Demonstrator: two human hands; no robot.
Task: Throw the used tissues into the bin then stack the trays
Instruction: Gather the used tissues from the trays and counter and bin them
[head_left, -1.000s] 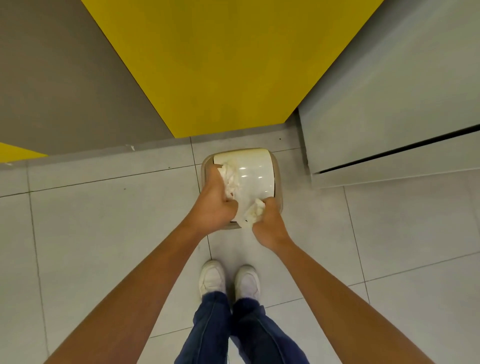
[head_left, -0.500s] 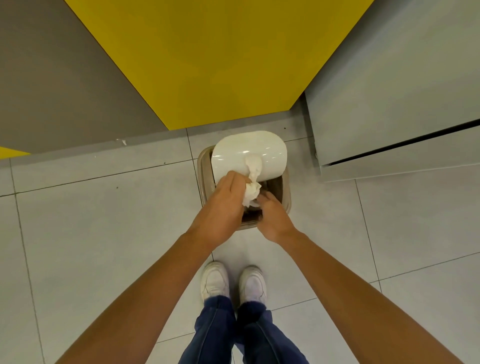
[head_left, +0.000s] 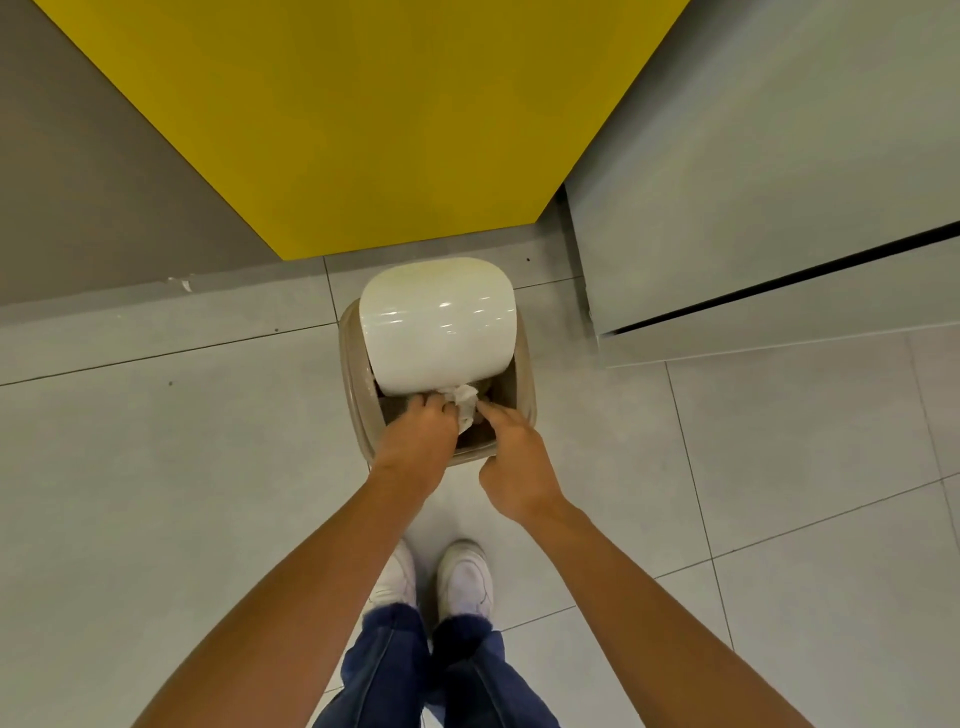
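A small beige bin with a glossy white swing lid stands on the floor in front of my feet. The lid is tilted back, so the dark opening on the near side shows. A crumpled white tissue sits at that opening, just under the lid's edge. My left hand reaches into the opening, and its curled fingers hold the tissue's left side. My right hand hovers over the bin's near right rim, and its extended fingertips touch the tissue. No trays are in view.
A yellow and grey wall rises right behind the bin. A pale grey cabinet with a dark gap stands to the right. Light tiled floor spreads around, and my white shoes are close to the bin.
The lid has swung further back, opening the bin. Both hands have pushed the tissue from on top of the lid down into the opening. My right hand has let go of its tissue.
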